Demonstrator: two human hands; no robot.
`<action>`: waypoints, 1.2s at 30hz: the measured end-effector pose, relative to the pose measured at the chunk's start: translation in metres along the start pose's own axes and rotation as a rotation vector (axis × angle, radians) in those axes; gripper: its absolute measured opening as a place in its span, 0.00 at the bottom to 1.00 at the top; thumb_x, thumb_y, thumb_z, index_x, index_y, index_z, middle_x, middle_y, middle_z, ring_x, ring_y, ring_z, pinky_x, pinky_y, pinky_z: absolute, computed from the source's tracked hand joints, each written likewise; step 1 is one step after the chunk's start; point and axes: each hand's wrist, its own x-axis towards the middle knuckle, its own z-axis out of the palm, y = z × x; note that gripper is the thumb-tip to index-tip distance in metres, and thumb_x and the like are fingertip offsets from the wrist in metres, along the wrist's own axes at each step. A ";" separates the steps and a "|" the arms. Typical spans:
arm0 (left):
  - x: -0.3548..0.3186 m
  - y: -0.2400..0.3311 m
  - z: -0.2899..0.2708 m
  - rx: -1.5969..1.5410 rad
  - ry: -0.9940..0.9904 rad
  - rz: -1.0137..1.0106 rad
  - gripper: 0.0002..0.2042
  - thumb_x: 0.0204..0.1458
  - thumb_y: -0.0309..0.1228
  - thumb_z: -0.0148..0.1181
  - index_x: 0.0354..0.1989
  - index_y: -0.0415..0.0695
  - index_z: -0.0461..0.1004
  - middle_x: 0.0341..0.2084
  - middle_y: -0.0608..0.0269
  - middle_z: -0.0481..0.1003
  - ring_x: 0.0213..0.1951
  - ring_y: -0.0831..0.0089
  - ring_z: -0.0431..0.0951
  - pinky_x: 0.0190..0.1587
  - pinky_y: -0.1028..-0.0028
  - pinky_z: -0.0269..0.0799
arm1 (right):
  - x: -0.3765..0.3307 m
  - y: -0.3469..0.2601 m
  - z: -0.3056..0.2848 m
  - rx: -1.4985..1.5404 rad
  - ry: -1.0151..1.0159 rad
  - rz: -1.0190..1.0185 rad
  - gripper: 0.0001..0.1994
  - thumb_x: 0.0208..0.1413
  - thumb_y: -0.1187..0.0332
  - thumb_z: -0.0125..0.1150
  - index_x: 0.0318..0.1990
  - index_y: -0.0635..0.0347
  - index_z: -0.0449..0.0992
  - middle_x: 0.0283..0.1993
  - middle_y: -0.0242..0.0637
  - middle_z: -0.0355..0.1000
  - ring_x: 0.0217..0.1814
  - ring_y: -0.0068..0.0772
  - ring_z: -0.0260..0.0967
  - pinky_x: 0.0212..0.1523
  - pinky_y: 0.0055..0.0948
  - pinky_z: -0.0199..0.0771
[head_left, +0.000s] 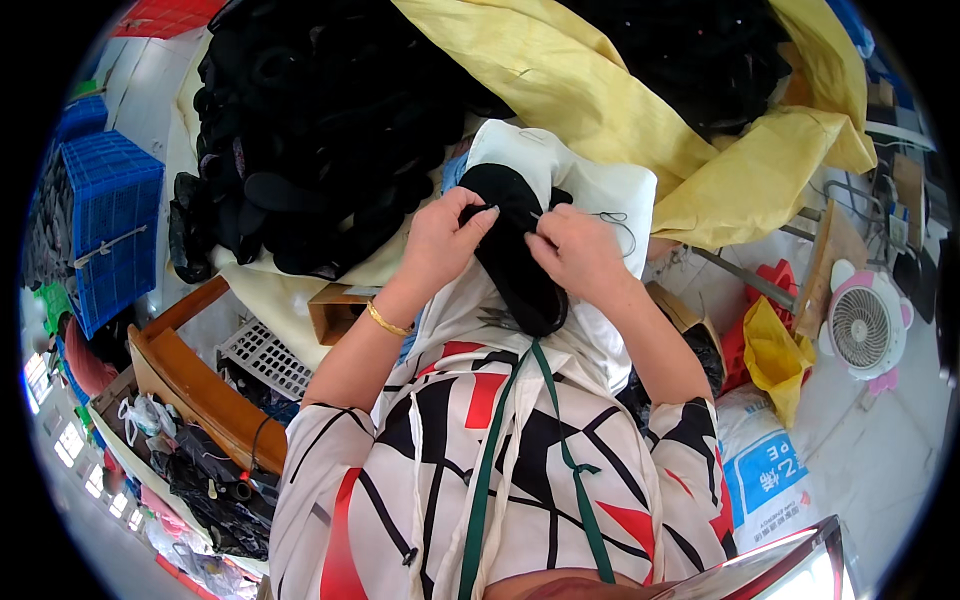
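A black cloth shoe (pixel 520 275) lies lengthwise over my lap on a white cloth (pixel 600 185), its rounded end toward me. At its left edge, my left hand (pixel 445 235) is closed, thumb and fingers pinching the fabric. My right hand (pixel 580 250) is closed against the opposite edge, fingertips pressed together; a thin pale glint shows there, but what they pinch is too small to name. A thin dark loop (pixel 620 222) rests on the white cloth beside my right hand. Dark metal blades, partly hidden, show by the shoe's near end.
A heap of black shoe-like pieces (pixel 320 130) rises ahead on the left, another beyond a yellow cloth (pixel 580 60). Leftward stand a blue crate (pixel 115 225) and a wooden frame (pixel 205 390). On the right are a pink-and-white fan (pixel 866 320), a yellow bag (pixel 775 355) and a printed sack (pixel 765 465).
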 end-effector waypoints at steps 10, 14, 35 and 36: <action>0.002 0.009 0.001 -0.344 -0.051 -0.280 0.11 0.57 0.33 0.63 0.37 0.37 0.75 0.23 0.66 0.76 0.21 0.82 0.75 0.24 0.80 0.71 | 0.004 0.030 -0.002 -0.123 0.184 -0.006 0.09 0.51 0.66 0.63 0.25 0.58 0.73 0.25 0.37 0.67 0.32 0.43 0.71 0.31 0.40 0.73; 0.001 0.010 0.000 -0.412 -0.038 -0.331 0.10 0.57 0.35 0.63 0.36 0.39 0.75 0.23 0.68 0.75 0.21 0.84 0.74 0.24 0.82 0.71 | 0.006 0.030 0.001 0.061 0.244 0.058 0.11 0.56 0.64 0.62 0.26 0.60 0.73 0.27 0.38 0.69 0.32 0.43 0.71 0.32 0.38 0.74; 0.011 -0.016 0.008 -0.653 0.106 -0.396 0.07 0.57 0.31 0.65 0.31 0.43 0.75 0.22 0.73 0.74 0.21 0.89 0.68 0.21 0.85 0.64 | -0.023 -0.022 0.021 2.139 0.465 0.713 0.25 0.70 0.58 0.43 0.16 0.48 0.53 0.15 0.24 0.42 0.19 0.23 0.36 0.36 0.29 0.57; 0.011 -0.016 0.010 -0.670 0.096 -0.374 0.07 0.57 0.31 0.65 0.31 0.43 0.75 0.23 0.74 0.74 0.22 0.89 0.68 0.22 0.85 0.65 | -0.025 -0.016 0.023 2.196 0.476 0.692 0.25 0.71 0.58 0.43 0.17 0.49 0.53 0.16 0.24 0.43 0.19 0.23 0.38 0.37 0.29 0.58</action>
